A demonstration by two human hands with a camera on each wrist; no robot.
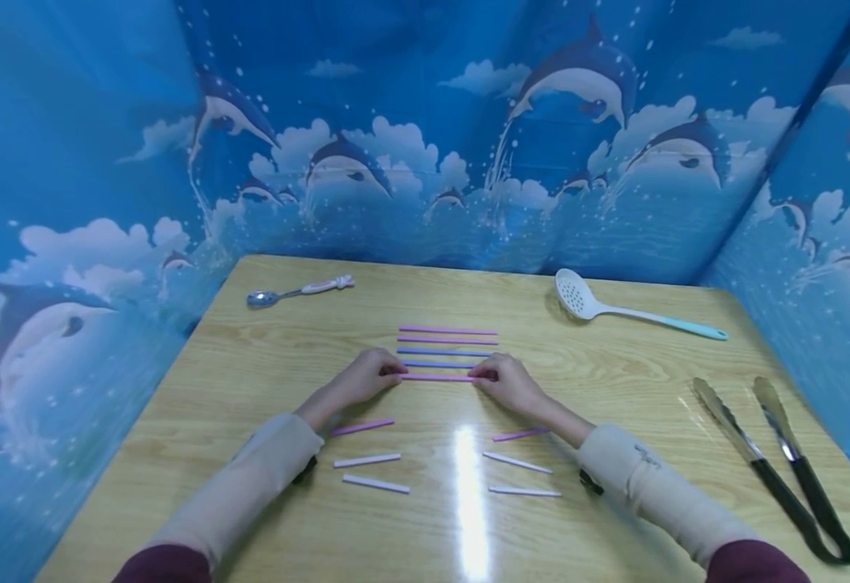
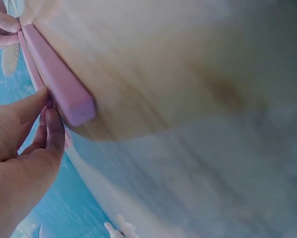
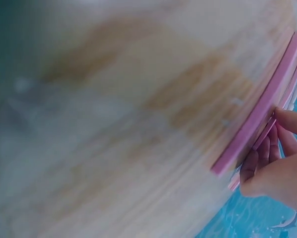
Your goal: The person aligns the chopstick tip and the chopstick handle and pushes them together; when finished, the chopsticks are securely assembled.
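A pink stick (image 1: 435,378) lies crosswise at the front of a row of parallel sticks. Its left end is pinched between the thumb and fingers of my left hand (image 1: 370,376); my right hand (image 1: 507,382) pinches its right end. Just beyond it are two blue sticks (image 1: 443,352), then two more pink sticks (image 1: 447,340). In the left wrist view, a loose pink stick (image 2: 59,77) lies close to the camera, apart from the fingers. Another loose pink stick (image 3: 262,106) shows in the right wrist view, beside the hand. My fingertips hide the held stick's ends.
Nearer the front lie pale sticks on the left (image 1: 367,461) and right (image 1: 517,462). A spoon (image 1: 297,291) rests at the back left, a skimmer (image 1: 614,308) at the back right. Black-handled tongs (image 1: 778,461) lie spread at the right. A dolphin-print curtain (image 1: 425,129) surrounds the wooden table (image 1: 199,437).
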